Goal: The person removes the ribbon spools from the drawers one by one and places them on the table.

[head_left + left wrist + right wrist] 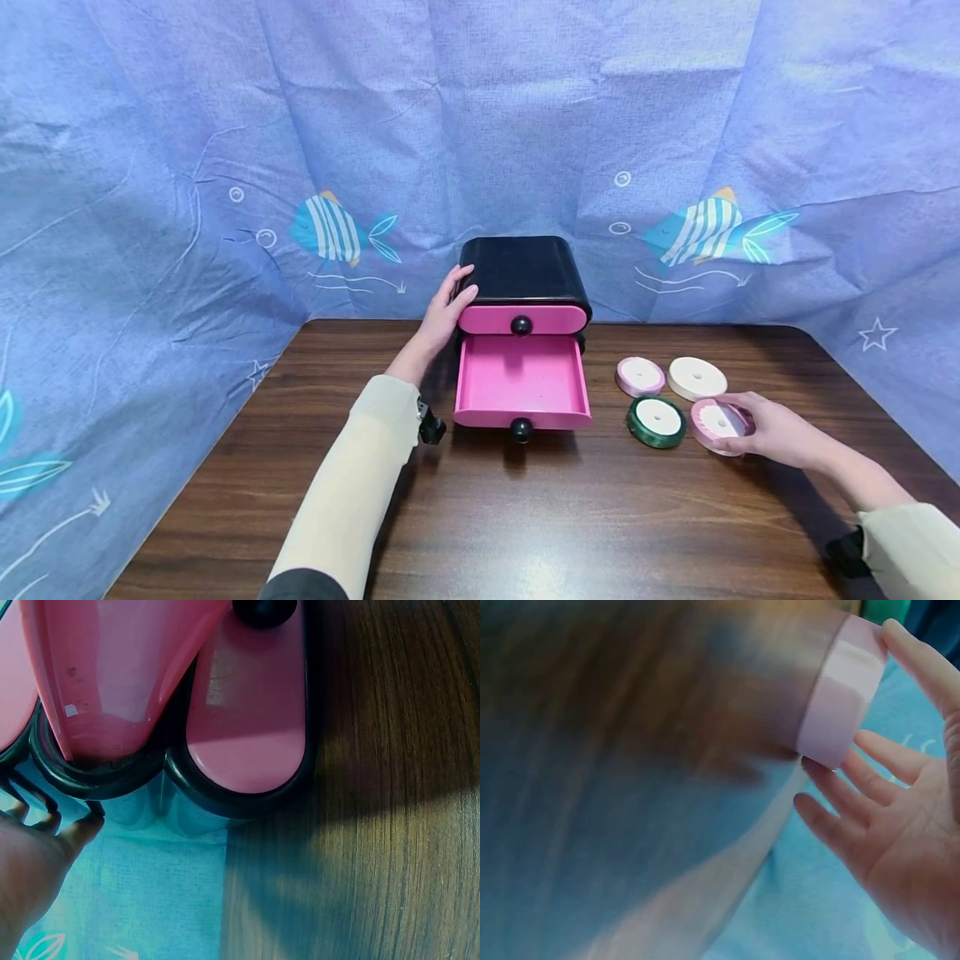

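A small black drawer cabinet [525, 267] with pink fronts stands at the table's back. Its pulled-out drawer [521, 383] holds nothing visible. My left hand [444, 312] rests against the cabinet's left side near the top; in the left wrist view, the hand's fingers [82, 829] touch the black casing. Over on the right, my right hand [776, 429] pinches a pink ribbon spool [705, 425] between thumb and fingers. The right wrist view shows this spool [840, 697] on edge at the fingertips. Close by lie a green ribbon spool [656, 422], another pink spool [639, 377] and a white spool [697, 379].
The brown wooden table [540, 500] runs back to a blue cloth [517, 117] printed with fish, hanging just behind the cabinet. A round black knob [521, 430] sticks out from the open drawer. Below it, a shut drawer front [251, 712] shows in the left wrist view.
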Demonstrator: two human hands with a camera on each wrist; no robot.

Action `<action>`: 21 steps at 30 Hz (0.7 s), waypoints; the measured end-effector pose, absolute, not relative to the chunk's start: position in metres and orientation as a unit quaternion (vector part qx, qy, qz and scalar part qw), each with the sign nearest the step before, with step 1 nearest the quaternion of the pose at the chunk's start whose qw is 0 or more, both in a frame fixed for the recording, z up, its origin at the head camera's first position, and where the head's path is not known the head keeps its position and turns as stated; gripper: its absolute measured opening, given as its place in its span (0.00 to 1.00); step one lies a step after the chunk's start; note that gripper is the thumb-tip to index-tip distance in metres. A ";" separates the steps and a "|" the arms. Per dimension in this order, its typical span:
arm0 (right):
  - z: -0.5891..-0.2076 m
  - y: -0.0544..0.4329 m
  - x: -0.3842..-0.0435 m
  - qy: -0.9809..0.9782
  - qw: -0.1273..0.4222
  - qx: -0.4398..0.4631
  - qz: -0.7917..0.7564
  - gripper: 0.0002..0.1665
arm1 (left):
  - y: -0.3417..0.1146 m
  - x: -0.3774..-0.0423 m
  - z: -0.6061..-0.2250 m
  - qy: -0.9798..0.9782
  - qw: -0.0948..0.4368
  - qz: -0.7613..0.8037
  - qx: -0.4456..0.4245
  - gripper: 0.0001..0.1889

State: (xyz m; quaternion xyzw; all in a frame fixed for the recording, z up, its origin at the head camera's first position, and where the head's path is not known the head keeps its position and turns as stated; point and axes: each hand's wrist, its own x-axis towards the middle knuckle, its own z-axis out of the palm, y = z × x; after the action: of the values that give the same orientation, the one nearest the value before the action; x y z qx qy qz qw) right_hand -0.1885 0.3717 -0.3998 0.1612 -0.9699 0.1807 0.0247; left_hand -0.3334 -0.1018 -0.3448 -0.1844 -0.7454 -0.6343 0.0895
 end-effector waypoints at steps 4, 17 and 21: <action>-0.391 0.365 -0.186 -0.969 0.048 0.157 0.183 0.39 | -0.102 -0.332 -0.344 -0.744 0.088 -0.636 -0.187 0.26; -0.360 0.284 -0.160 -0.932 0.120 0.208 0.270 0.16 | -0.103 -0.332 -0.342 -0.741 0.078 -0.638 -0.191 0.27; -0.362 0.258 -0.154 -0.915 0.102 0.245 0.305 0.15 | -0.102 -0.332 -0.344 -0.746 0.089 -0.633 -0.184 0.26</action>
State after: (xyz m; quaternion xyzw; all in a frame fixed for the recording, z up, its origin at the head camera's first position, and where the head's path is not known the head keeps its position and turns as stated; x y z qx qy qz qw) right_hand -0.1536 0.2584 -0.3618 0.2449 -0.9147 0.3049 0.1024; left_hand -0.3323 -0.1016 -0.3439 -0.1838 -0.7463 -0.6335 0.0887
